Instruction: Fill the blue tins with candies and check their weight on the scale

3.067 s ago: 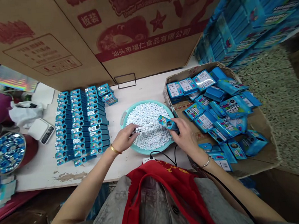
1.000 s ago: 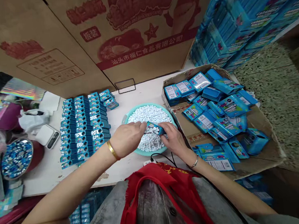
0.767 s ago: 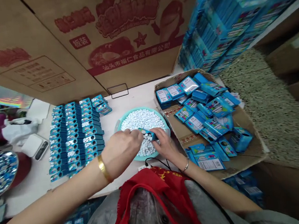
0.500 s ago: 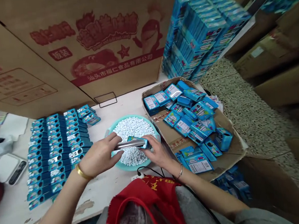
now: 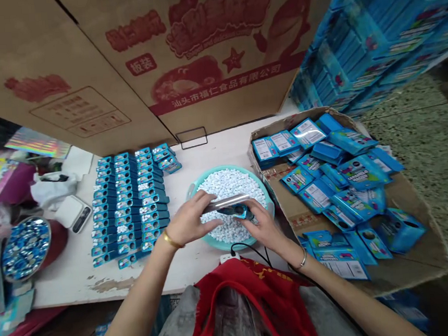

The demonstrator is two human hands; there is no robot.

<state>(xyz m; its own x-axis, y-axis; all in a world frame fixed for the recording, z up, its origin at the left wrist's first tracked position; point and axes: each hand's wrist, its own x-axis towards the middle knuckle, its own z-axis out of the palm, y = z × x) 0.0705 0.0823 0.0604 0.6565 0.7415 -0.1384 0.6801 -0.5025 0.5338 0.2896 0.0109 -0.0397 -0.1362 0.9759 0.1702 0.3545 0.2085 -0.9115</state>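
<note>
My left hand (image 5: 191,218), with a gold bangle at the wrist, grips a shiny metal scoop-like tool (image 5: 232,200) whose exact kind I cannot make out. My right hand (image 5: 263,226) holds a small blue candy box (image 5: 232,212), tilted, just below the metal tool. Both hands are over a turquoise basin (image 5: 268,191) full of small white candies (image 5: 229,183). The tool's far end lies along the box; the box's opening is partly hidden.
Left, blue boxes (image 5: 127,208) stand in rows, some showing white candies. Right, an open carton (image 5: 421,271) holds loose blue boxes (image 5: 352,198). Behind rises a large cardboard box (image 5: 222,105). A white scale (image 5: 73,212) and a tub of shiny blue pieces (image 5: 27,248) sit far left.
The view has swung left, so everything sits further right in the picture and the tub has come into sight. The blue box has tipped beneath the metal tool. Both hands keep their holds.
</note>
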